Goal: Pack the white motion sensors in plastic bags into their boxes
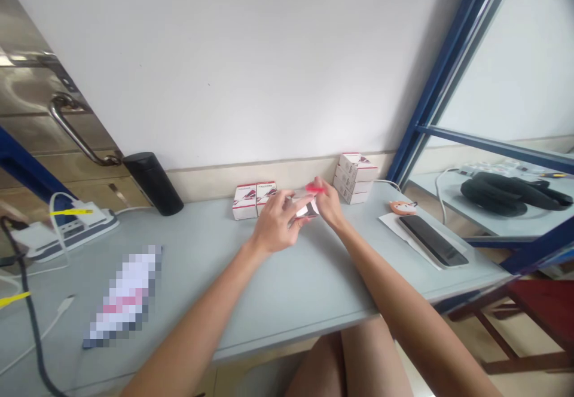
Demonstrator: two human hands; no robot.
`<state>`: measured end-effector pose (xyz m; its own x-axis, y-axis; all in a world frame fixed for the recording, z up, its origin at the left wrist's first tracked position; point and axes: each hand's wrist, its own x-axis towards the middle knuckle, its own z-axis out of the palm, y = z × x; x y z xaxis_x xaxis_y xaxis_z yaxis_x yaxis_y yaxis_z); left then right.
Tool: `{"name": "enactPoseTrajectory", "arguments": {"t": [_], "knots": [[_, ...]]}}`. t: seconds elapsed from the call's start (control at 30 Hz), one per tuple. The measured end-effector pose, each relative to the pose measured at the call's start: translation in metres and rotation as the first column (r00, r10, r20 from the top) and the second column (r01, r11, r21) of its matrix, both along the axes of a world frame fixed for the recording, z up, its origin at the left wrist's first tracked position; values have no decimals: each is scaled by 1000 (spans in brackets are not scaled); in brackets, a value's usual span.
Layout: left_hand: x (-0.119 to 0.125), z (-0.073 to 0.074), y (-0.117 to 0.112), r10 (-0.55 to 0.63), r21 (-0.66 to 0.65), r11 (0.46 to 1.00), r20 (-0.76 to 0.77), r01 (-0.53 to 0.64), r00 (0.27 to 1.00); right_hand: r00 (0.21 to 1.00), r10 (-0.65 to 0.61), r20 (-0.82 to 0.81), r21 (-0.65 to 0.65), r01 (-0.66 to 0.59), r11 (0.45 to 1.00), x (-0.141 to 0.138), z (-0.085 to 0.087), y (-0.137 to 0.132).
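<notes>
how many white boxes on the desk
5 white red-edged cardboard boxes: two side by side, left and right, and a stack of three farther right; more may be hidden

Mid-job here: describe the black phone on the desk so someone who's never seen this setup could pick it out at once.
Start at the grey desk against the white wall, then look right of the person's right hand and the stacked white boxes. A black smartphone lies slanted on a white sheet of paper. It is the only flat dark slab there, with a small orange trinket just beyond it.
</notes>
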<state>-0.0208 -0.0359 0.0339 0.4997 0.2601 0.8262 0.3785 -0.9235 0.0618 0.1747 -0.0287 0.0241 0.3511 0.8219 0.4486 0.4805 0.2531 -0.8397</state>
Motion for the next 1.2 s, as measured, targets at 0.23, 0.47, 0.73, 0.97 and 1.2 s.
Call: {"name": "enactPoseTrajectory", "arguments": {"t": [0.23,0.47,0.73,0.97,1.2], "knots": [[-21,-3,24,86,-242,970,218,-32,972,735,143,663,-148,-58,987,-1,-26,2],[-13,-18,28,211,-341,938,437,-56,874,868,99,487,-33,-95,995,4,-7,-2],[-7,-23,23,190,-317,946,363,-72,912,948,-139,285,708,-110,697,-28,22,-38],[-8,-28,18,193,-338,937,280,-91,940,865,54,499,422,-298,856,-37,15,-38],[-4,-29,16,188,-256,961,303,-110,934,848,62,527,344,-279,897,-29,31,-37]]}}
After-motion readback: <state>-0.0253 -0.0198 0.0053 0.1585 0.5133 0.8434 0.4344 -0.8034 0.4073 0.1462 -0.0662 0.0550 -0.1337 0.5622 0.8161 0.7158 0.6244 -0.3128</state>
